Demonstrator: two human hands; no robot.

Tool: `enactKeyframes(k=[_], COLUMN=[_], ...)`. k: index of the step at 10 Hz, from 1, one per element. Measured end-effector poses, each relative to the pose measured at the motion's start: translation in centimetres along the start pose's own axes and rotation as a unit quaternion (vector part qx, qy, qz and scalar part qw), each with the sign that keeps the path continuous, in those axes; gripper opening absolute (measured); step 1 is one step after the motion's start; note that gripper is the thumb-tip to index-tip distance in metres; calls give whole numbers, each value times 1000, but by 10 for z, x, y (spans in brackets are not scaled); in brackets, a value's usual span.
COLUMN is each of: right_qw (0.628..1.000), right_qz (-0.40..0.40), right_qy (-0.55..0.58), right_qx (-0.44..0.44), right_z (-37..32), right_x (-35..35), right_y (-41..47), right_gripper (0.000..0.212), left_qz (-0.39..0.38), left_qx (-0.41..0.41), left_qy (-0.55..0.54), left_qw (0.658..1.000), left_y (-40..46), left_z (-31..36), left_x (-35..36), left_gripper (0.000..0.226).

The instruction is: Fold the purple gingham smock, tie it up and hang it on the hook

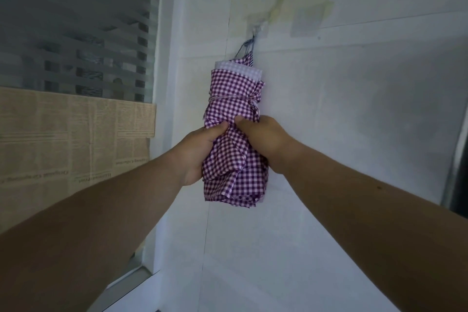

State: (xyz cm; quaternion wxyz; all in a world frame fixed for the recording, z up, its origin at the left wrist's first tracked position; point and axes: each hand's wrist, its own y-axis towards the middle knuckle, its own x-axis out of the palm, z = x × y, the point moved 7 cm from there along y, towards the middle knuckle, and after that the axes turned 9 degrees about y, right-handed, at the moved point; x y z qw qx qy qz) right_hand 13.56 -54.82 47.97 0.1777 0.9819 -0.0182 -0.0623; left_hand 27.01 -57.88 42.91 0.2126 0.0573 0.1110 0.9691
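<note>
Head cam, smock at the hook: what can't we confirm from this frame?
- Hook: small and blurred in the head view; whether the loop truly sits on it is unclear.
- Fingers of left hand and right hand: hidden behind the smock.
- Knot: wrapped in folds, tightness unreadable.
- Window: blurred, cut by frame edge.

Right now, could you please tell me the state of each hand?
Left hand: closed, gripping the folded smock.
Right hand: closed, gripping the same smock.
</note>
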Motion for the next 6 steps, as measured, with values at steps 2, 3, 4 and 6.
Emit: enactKeyframes(k=[2, 3, 4, 6], right_qw=[999, 998, 999, 994], right_qz=[-7, 0, 15, 29], right_qy=[-25, -54, -37, -98], right_qx=[-25, -12, -20, 29], right_z=[10, 22, 23, 24], right_x=[-2, -2, -3, -12], right_y=[-7, -7, -13, -27], right_gripper=[48, 42, 18, 59], left_qz=[-3, 50, 67, 67], left_qx=[13, 43, 50, 11], left_qy=[59, 59, 76, 171], left_qw=[998, 996, 994, 983], left_y=[-6, -4, -3, -11], left_z=[-11, -11, -12, -10], left_x=[-11, -17, -20, -9], left_gripper=[60, 63, 58, 63])
